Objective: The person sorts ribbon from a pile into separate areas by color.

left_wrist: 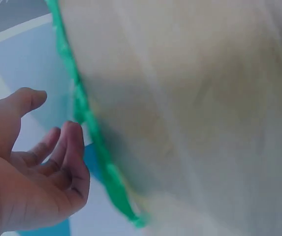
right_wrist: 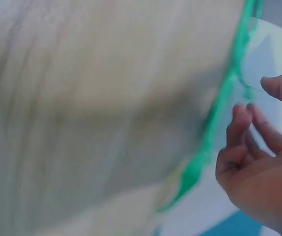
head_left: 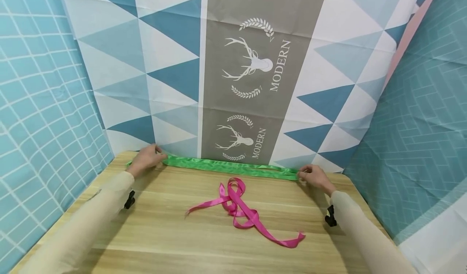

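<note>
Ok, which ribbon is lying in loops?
The pink ribbon, on the table nearer the camera: it loops and crosses itself, while the green ribbon lies stretched out along the table's far edge.

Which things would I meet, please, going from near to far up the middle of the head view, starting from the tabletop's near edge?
Pink ribbon → green ribbon → grey backdrop panel with the white deer heads.
</note>
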`<state>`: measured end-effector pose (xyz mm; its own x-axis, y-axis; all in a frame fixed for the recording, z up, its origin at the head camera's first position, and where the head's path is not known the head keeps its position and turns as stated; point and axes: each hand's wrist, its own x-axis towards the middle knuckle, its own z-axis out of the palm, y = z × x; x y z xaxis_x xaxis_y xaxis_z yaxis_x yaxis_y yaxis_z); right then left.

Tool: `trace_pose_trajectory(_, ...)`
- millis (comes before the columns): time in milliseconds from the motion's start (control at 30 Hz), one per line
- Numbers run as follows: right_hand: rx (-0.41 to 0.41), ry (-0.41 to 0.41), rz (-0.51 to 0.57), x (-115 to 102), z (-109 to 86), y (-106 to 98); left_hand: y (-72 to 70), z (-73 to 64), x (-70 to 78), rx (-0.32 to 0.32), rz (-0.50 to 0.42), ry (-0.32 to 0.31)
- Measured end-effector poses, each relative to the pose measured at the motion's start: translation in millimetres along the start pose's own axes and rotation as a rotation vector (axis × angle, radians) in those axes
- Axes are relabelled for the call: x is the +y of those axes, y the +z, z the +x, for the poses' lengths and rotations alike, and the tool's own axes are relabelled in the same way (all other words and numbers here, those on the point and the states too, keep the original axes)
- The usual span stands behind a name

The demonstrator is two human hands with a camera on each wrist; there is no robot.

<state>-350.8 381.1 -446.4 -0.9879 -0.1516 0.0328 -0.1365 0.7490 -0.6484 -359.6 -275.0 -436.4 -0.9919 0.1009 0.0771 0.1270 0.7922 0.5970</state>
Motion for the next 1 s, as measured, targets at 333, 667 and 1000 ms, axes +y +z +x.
trace_pose_trajectory(333, 0.111, -0.2, -0.137, -57.1, -46.4, -34.5, -44.3, -41.3, 68.3, 0.066, -0.055, 0.132)
trace_pose_trajectory(667, -0.089, -0.348, -0.196, -118.9, -103.6, 21.6, -10.4, -90.3, 123.4, -0.032, -0.167, 0.296)
trace_pose_trajectory(1000, -0.212, -0.381, -0.306, -149.1, -102.7, 111.7, 18.5, -98.5, 146.2, -0.167, -0.204, 0.392)
